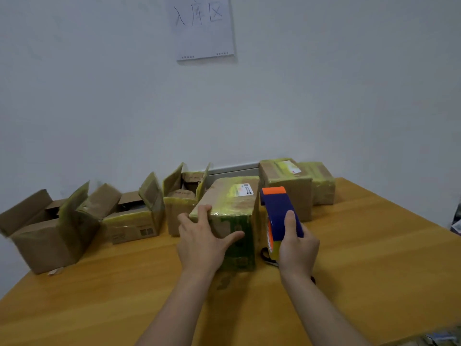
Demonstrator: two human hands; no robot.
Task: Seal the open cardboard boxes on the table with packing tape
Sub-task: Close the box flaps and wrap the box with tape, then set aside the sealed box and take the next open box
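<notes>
Hands flank the box (232, 203): left hand (202, 237) spread against it, right hand (296, 248) gripping the tape dispenser (275, 206).

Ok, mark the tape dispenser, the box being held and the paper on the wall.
tape dispenser (276, 207): head view, blue body.
held box (230, 199): head view, top face.
paper (203, 31): head view, sheet's centre.
</notes>
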